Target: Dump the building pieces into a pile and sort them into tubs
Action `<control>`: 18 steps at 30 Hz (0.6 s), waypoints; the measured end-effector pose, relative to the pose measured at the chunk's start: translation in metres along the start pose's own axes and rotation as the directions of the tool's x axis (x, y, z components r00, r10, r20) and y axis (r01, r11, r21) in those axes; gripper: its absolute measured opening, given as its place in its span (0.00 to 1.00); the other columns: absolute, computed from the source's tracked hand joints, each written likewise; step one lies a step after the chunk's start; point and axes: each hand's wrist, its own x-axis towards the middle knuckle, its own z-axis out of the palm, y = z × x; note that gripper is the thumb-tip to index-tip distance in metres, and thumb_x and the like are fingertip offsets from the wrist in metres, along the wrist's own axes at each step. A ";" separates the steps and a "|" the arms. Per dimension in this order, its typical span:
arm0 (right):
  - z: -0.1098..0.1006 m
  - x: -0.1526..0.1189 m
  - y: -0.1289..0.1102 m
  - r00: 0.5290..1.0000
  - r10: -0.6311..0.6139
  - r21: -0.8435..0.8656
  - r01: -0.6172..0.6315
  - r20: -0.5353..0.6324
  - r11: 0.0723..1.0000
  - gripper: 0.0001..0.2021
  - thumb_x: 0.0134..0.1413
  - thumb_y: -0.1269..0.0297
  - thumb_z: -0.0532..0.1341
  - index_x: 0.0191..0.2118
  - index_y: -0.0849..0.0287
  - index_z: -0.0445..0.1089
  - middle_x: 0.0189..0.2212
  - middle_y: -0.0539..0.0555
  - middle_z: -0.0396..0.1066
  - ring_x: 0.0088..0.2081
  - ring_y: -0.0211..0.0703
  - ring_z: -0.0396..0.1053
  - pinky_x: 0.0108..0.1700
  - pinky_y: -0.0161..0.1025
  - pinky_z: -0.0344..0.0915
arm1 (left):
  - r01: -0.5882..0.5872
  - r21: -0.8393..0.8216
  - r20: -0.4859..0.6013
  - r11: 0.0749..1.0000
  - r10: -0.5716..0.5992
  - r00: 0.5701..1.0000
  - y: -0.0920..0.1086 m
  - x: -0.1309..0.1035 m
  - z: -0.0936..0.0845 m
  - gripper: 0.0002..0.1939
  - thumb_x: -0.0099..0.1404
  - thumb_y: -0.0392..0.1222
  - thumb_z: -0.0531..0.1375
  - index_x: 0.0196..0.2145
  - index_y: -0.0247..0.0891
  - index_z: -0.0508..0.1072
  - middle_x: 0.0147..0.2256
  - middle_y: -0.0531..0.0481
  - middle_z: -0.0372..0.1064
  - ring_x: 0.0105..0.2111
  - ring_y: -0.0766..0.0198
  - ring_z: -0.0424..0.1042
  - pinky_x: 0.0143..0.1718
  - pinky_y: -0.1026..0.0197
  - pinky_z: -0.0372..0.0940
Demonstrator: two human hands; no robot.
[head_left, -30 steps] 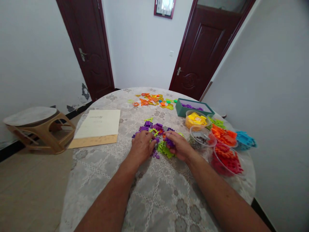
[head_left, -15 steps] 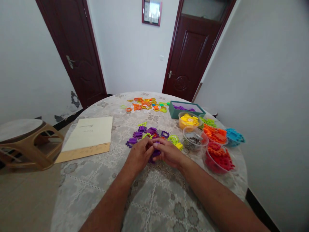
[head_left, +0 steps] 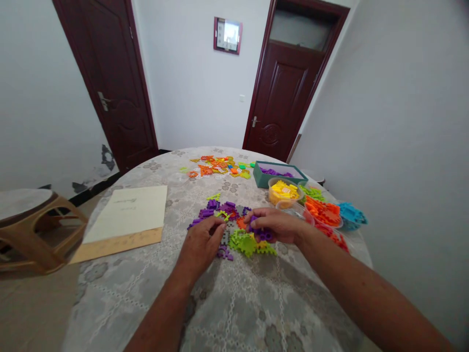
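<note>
Crowded round table (head_left: 120, 298)

A grey floral tablecloth (head_left: 234, 303) reaches the curved far edge. Mid-frame lies a loose heap of interlocking plastic pieces (head_left: 207, 213), purple toward its left, lime green toward its lower right. Above it, near the far edge, spreads a scatter of mostly orange and yellow pieces (head_left: 205, 170). Right of that stands a dark green box (head_left: 263, 181); round plastic tubs (head_left: 277, 200) cluster right of centre. At left lies a cream handwritten sheet (head_left: 128, 210), a tan strip (head_left: 120, 245) along its lower side.

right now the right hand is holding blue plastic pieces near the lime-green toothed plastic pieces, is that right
The colour is wrong: the head view shows the right hand holding purple plastic pieces, near the lime-green toothed plastic pieces.
</note>
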 end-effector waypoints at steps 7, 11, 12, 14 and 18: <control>-0.118 0.042 -0.060 0.890 -0.039 0.140 0.114 -0.454 0.983 0.12 0.53 0.78 0.66 0.42 0.61 0.71 0.36 0.56 0.76 0.33 0.41 0.76 0.28 0.31 0.73 | 0.109 -0.022 -0.065 0.994 -0.111 0.992 -0.002 0.001 -0.008 0.14 0.72 0.49 0.56 0.41 0.43 0.80 0.38 0.51 0.81 0.38 0.58 0.77 0.43 0.57 0.67; -0.179 0.080 -0.093 0.739 -0.032 0.164 0.192 -0.673 0.968 0.07 0.61 0.77 0.59 0.42 0.59 0.66 0.32 0.52 0.68 0.32 0.37 0.71 0.31 0.31 0.75 | 0.114 -0.007 -0.054 0.993 -0.115 0.992 -0.001 -0.001 -0.007 0.14 0.72 0.49 0.55 0.40 0.43 0.79 0.36 0.51 0.80 0.37 0.58 0.77 0.43 0.57 0.67; -0.190 0.088 -0.099 0.706 -0.025 0.162 0.197 -0.708 0.967 0.06 0.62 0.75 0.58 0.42 0.58 0.64 0.32 0.51 0.67 0.32 0.38 0.70 0.31 0.32 0.76 | 0.108 -0.009 -0.047 0.994 -0.108 0.993 0.000 -0.001 -0.007 0.14 0.72 0.49 0.55 0.39 0.43 0.79 0.36 0.51 0.80 0.36 0.58 0.77 0.43 0.57 0.67; -0.207 0.101 -0.106 0.648 -0.016 0.150 0.200 -0.762 0.968 0.05 0.62 0.73 0.57 0.42 0.58 0.63 0.32 0.52 0.65 0.32 0.40 0.69 0.32 0.35 0.76 | 0.092 -0.018 -0.036 0.996 -0.092 0.995 -0.001 -0.001 -0.007 0.13 0.72 0.48 0.55 0.39 0.43 0.79 0.36 0.51 0.80 0.36 0.58 0.77 0.43 0.57 0.67; -0.227 0.114 -0.106 0.556 -0.062 0.072 0.215 -0.829 0.974 0.08 0.57 0.69 0.59 0.43 0.56 0.63 0.35 0.53 0.64 0.35 0.42 0.68 0.35 0.39 0.75 | 0.112 -0.025 -0.040 0.993 -0.113 0.993 -0.003 0.000 -0.010 0.13 0.72 0.48 0.56 0.40 0.44 0.79 0.37 0.52 0.81 0.37 0.59 0.77 0.43 0.58 0.67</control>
